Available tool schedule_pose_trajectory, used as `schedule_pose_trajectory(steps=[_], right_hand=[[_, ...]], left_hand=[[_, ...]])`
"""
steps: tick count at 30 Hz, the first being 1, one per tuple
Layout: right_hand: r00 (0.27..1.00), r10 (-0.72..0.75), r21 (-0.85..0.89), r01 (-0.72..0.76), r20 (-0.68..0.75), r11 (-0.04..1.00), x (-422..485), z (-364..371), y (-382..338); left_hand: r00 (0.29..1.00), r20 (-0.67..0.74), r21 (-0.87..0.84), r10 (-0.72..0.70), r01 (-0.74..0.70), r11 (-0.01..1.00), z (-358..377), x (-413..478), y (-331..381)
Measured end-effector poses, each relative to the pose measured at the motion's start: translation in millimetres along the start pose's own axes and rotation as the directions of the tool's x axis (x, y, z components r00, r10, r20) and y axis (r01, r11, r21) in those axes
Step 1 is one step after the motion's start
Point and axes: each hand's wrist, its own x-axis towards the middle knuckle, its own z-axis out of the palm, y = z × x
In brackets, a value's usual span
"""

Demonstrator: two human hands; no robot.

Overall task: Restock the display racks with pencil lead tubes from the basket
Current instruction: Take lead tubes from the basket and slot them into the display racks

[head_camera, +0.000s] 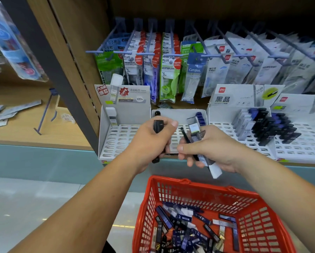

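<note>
Tubes [182, 229] lie heaped on the basket [147, 207] floor, its near edge cut off. Above it, before the middle rack [178, 115], my right hand [213, 148] clutches a bunch [194, 127], labels blurred; my left hand [151, 141] clenches one black tube [158, 125], mostly hidden by fingers.

**Shelf, racks and basket**

Display racks [120, 141] stand side by side on the shelf [198, 105], with hanging packets [168, 70] behind them. The basket [217, 190], pencil lead tubes [186, 232] in it, sits before and below. Left hand [151, 141] and right hand [213, 148] lie between.
</note>
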Motion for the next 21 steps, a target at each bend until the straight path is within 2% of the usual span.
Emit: schedule_pose_trajectory(steps=[3, 8, 13, 18, 21], right_hand=[[0.999, 0.01, -0.026, -0.009, 0.046, 1.0, -3.8, 2.6, -1.2], [0.991, 0.08, 0.254, -0.051, -0.105, 0.966, -1.6, -7.9, -0.4], [0.986, 0.019, 0.395, 0.049, -0.166, 0.917, 3.4, -6.2, -0.5], [0.96, 0.005, 0.386, 0.108, -0.279, 0.916, 12.0, 7.3, -2.2], [0.931, 0.009, 0.409, 0.151, -0.364, 0.9, 18.1, 11.9, -2.2]], left_hand=[[0.996, 0.087, 0.029, 0.01, -0.013, 0.999, 5.8, -1.8, 4.4], [0.996, -0.084, -0.002, -0.029, 0.029, 1.0, -7.0, 3.6, 2.2], [0.994, -0.104, -0.032, -0.034, 0.031, 0.999, -19.9, -1.4, -1.8], [0.995, -0.089, -0.048, -0.043, 0.039, 0.998, -30.2, -7.0, -1.0], [0.996, -0.07, 0.021, -0.056, 0.058, 0.998, -35.7, -9.3, -2.4]])
